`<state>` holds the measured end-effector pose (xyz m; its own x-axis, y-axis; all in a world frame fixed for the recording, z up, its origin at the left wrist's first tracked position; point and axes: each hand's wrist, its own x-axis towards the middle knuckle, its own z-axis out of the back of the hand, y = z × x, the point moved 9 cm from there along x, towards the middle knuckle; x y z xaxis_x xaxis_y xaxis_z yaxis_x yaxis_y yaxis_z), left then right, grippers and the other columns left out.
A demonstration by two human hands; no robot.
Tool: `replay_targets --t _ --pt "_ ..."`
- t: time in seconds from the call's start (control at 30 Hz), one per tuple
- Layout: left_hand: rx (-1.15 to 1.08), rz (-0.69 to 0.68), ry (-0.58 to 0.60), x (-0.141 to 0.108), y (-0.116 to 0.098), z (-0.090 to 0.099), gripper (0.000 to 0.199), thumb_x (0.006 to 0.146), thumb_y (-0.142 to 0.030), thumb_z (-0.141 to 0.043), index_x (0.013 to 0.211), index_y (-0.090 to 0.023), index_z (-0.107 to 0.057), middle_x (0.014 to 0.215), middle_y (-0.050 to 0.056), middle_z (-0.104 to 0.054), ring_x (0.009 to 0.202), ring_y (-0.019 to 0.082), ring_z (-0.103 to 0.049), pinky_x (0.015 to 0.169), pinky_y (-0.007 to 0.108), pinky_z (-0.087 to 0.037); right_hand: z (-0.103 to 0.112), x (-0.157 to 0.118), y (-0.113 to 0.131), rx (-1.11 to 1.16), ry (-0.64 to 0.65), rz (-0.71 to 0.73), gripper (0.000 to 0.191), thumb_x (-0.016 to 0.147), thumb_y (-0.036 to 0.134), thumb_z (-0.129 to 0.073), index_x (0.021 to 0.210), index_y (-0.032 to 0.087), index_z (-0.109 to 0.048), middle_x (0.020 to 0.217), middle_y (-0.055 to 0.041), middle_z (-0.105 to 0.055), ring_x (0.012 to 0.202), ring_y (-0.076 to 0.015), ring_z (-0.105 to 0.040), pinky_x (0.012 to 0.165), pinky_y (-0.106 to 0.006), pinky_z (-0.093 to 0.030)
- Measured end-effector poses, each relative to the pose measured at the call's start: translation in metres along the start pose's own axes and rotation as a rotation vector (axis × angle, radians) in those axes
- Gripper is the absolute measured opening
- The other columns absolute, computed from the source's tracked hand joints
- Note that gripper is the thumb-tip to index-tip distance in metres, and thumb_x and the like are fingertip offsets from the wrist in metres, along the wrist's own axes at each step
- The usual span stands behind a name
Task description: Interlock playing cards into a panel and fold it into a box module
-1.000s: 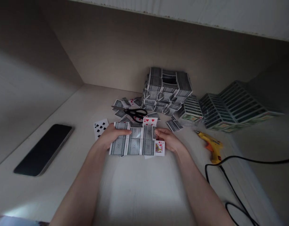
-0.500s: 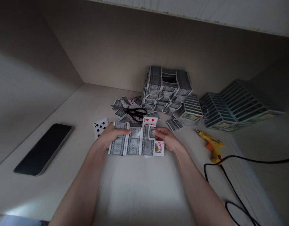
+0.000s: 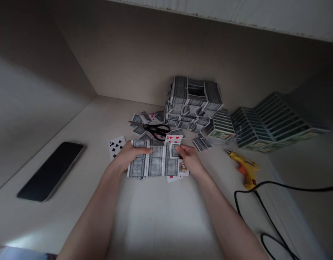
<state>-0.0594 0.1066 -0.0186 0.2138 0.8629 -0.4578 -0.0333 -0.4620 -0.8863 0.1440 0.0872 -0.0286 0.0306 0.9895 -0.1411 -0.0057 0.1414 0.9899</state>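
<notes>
A flat panel of joined playing cards [image 3: 155,166], grey patterned backs up, is held low over the table. My left hand [image 3: 128,155] grips its left end, thumb on top and fingers underneath. My right hand [image 3: 192,159] pinches a small cut piece of card [image 3: 175,150] against the panel's right column. Face-up cards show around the panel: a red heart card [image 3: 174,138] behind it, a jack [image 3: 183,167] at its right, and a heart card [image 3: 174,178] below its front edge. A seven of spades [image 3: 116,146] lies beside my left hand.
Black-handled scissors [image 3: 157,130] lie on scattered cut cards behind the panel. A box-like structure of cards [image 3: 195,97] stands against the back wall. Stacked card packs [image 3: 274,122] and a yellow glue gun [image 3: 243,168] with a looping black cable are at right, a phone [image 3: 51,171] at left.
My right hand has shifted the small card piece slightly left and up on the panel. The panel tilts a little, so more of the cards beneath its front edge shows.
</notes>
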Motion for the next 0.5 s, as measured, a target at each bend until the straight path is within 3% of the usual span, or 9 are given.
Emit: replay_targets --t 0.27,0.5 --pt "0.043 -0.005 -0.002 0.0048 0.0042 0.0027 0.039 0.049 -0.024 -0.080 0.085 -0.014 -0.069 0.088 0.009 -0.072 0.076 0.025 -0.067 0.066 0.034 -0.053 0.0080 -0.0017 0.0063 -0.131 -0.161 0.074 0.042 0.070 0.047 -0.057 0.047 0.020 -0.036 0.047 0.0060 -0.030 0.048 -0.0092 -0.027 0.047 -0.023 -0.021" --pt "0.087 -0.011 0.007 0.0041 0.0022 0.0002 0.039 0.051 -0.026 -0.079 0.087 -0.014 -0.068 0.088 0.009 -0.072 0.079 0.025 -0.067 0.066 0.032 -0.052 0.0078 -0.0051 0.0081 -0.111 -0.197 0.097 0.047 0.077 0.059 -0.046 0.058 0.017 -0.053 0.055 0.0021 -0.049 0.055 -0.0118 -0.040 0.052 -0.024 -0.031"
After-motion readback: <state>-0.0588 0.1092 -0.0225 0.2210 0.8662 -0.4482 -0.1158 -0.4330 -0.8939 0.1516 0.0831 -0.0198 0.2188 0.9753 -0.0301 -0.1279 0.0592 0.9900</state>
